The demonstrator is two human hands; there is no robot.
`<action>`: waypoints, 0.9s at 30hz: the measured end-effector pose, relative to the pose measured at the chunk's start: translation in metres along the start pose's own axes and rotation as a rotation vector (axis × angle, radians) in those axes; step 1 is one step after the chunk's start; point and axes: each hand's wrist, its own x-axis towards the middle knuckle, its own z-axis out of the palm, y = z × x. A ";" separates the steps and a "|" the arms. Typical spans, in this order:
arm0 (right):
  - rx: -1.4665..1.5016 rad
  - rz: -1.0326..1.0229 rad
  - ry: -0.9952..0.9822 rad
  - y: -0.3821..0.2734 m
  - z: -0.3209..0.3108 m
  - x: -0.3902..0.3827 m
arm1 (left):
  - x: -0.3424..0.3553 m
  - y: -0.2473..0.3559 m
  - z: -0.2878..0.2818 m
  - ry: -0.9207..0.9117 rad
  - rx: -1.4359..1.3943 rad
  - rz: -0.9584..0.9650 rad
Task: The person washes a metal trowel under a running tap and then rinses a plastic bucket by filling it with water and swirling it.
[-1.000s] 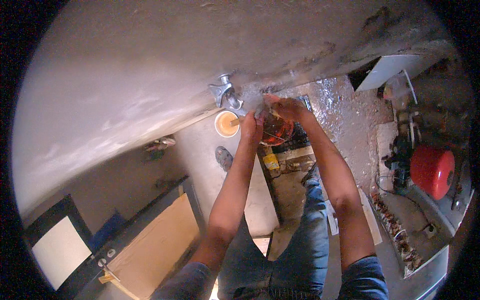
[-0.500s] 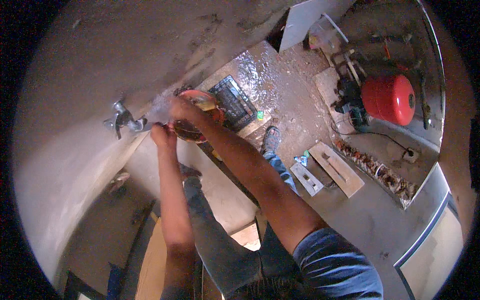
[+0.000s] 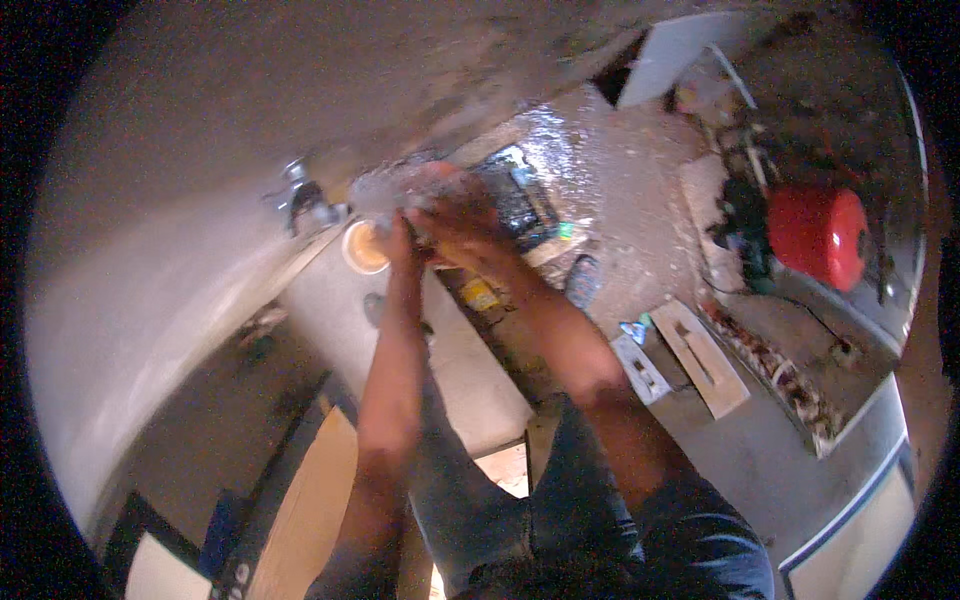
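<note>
Silver metal, the tap sits at nine o'clock from our hands; our left hand and right hand are close together by its spray, too blurred to tell whether they grip anything; the red bucket lies towards twelve, probably to catch water; the white tub stands at eight, perhaps for reach.

Tap left of tub

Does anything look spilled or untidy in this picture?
Yes. The floor beyond the dark rectangular tray shines as if wet, perhaps from splashed water. Ragged debris at the right also looks untidy.
</note>
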 end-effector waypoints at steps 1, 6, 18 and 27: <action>0.044 0.049 -0.006 0.016 -0.019 -0.013 | -0.010 0.006 0.016 0.045 0.232 -0.116; 0.323 0.152 -0.222 0.059 -0.009 0.008 | -0.019 0.054 0.004 -0.068 0.155 0.043; -0.247 -0.174 -0.629 -0.001 -0.087 0.042 | -0.027 0.034 0.009 -0.207 -0.037 -0.053; -0.830 0.041 -0.509 -0.080 -0.061 0.065 | 0.033 -0.025 -0.009 -0.149 -0.634 -0.045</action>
